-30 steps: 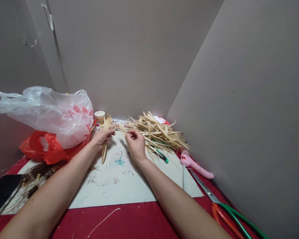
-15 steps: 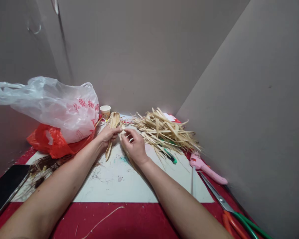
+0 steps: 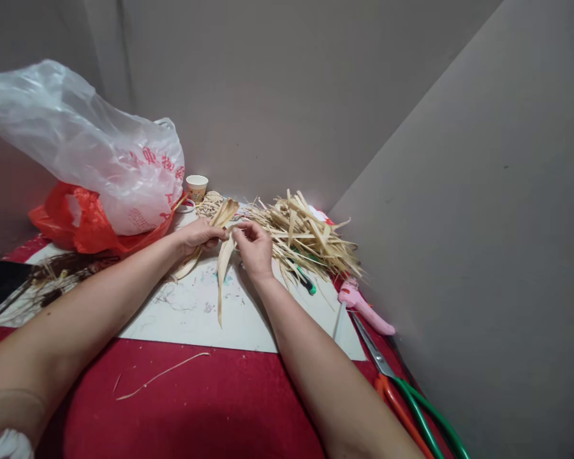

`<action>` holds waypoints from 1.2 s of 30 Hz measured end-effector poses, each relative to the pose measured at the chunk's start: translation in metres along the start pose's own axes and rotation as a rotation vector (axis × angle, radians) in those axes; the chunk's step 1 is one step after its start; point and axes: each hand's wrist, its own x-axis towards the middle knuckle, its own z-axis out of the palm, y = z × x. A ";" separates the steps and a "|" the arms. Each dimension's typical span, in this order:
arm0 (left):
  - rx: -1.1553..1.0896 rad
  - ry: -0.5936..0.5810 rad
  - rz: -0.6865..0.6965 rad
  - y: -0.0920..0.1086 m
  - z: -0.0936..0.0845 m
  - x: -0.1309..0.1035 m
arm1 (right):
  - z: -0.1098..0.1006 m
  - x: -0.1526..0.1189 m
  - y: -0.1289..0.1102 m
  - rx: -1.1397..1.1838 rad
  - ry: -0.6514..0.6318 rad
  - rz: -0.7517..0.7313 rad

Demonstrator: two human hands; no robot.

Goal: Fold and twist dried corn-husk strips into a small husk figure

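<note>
My left hand is closed on a wide, dry tan leaf strip, whose upper end fans out above the fingers and whose tail shows below them. Close beside it, my right hand pinches the top of a second pale strip. That strip hangs down over the white board, narrowing to a thin point. The fingertips of both hands nearly meet. A large heap of dry strips lies just right of my right hand.
Plastic bags, one clear and one red, stand at left near a paper cup. A dark flat device lies far left. At right are a green-handled tool, pink glue gun and large scissors.
The view has shifted, so the board and tools sit higher and further left. The strip at my right hand now hangs in full view between the hands.
</note>
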 end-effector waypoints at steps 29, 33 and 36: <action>0.048 0.129 0.131 0.001 0.002 0.009 | -0.005 -0.002 -0.007 0.222 -0.134 0.389; 0.101 0.098 0.100 0.001 0.000 0.009 | -0.005 -0.002 -0.006 0.159 -0.095 0.361; 0.143 0.061 0.076 0.001 -0.001 0.009 | -0.006 -0.001 -0.005 0.170 -0.063 0.327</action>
